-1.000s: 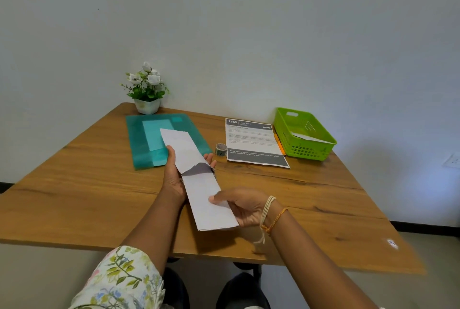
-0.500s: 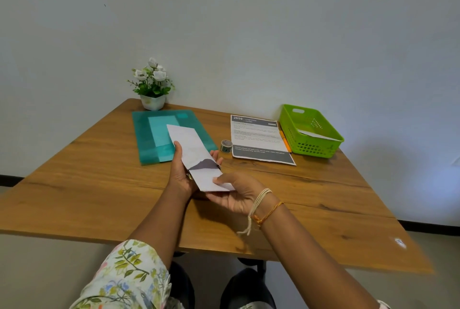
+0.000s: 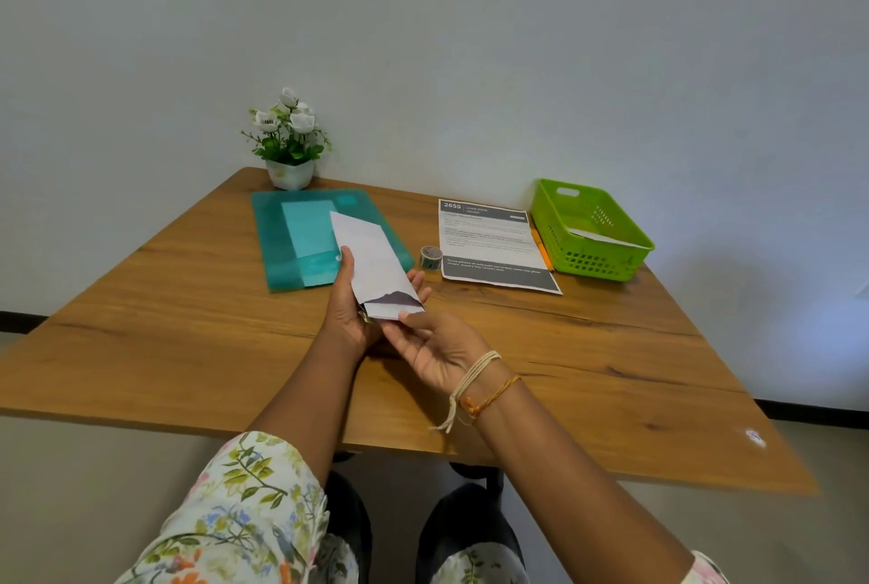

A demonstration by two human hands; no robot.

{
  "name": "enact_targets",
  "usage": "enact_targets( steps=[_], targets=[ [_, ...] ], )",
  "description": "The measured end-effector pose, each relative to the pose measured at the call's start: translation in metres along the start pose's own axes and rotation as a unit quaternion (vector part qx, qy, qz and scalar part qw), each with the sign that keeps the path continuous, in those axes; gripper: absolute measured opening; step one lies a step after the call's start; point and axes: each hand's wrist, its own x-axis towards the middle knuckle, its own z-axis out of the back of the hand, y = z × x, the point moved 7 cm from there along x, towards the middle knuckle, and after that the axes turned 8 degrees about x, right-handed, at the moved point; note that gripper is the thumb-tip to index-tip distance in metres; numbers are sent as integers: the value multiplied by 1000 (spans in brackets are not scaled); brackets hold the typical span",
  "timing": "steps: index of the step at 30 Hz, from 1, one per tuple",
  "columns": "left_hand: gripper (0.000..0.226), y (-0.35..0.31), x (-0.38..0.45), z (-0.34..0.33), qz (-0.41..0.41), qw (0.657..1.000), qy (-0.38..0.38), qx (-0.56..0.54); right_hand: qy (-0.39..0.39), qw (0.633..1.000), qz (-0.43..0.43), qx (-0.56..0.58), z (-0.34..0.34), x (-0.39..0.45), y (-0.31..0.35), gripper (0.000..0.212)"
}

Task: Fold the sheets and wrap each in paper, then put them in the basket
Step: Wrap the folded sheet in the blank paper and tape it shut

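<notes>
A long white paper wrap with a dark torn-edged patch near its lower end is held above the table. My left hand grips it from the left, thumb on top and fingers behind. My right hand pinches the folded-up lower end, thumb on the front. The green basket stands at the table's back right with a white wrapped sheet inside.
A teal folder with a lighter teal sheet lies at the back left, a potted white flower behind it. A small tape roll, a printed instruction page and an orange pencil lie beside the basket.
The paper's long lower end has been folded up, so the wrap is now shorter. My right hand moved up from the bottom edge to the fold near my left hand.
</notes>
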Motion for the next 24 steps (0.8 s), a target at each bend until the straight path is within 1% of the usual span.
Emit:
enact_targets(
  steps=[3,8,11,14,16,18,19,20,21,22,23,24],
  targets=[
    [79,2,2,0,5,1000,-3,-8,-11,999,-12,38,9,-1,-3,35],
    [79,6,0,-6,28,999,29,23,-52,997,41,35,9,10,-5,19],
    [78,10,-4,-9,49,997,49,46,-105,990,92,12,9,21,-4,26],
    [79,9,-4,-9,55,997,41,48,-127,986,110,17,10,28,-6,27],
    [79,9,-4,-8,55,997,44,41,-119,987,105,-6,11,28,-6,19],
    [77,10,-5,-9,55,997,53,30,-115,984,95,-94,13,27,-4,11],
    [77,10,-5,-9,56,997,53,23,-125,973,103,-164,17,26,1,13],
    [76,10,-4,-8,57,997,49,16,-143,951,132,-239,21,24,8,15],
    [73,9,-4,-8,57,997,46,10,-166,918,181,-311,25,21,17,15],
    [70,9,-4,-8,58,997,43,4,-183,877,244,-372,27,16,28,12],
    [65,9,-5,-9,59,997,42,0,-181,830,314,-424,26,9,37,14],
    [60,8,-5,-9,57,998,38,1,-157,769,383,-487,20,1,43,25]
  ],
)
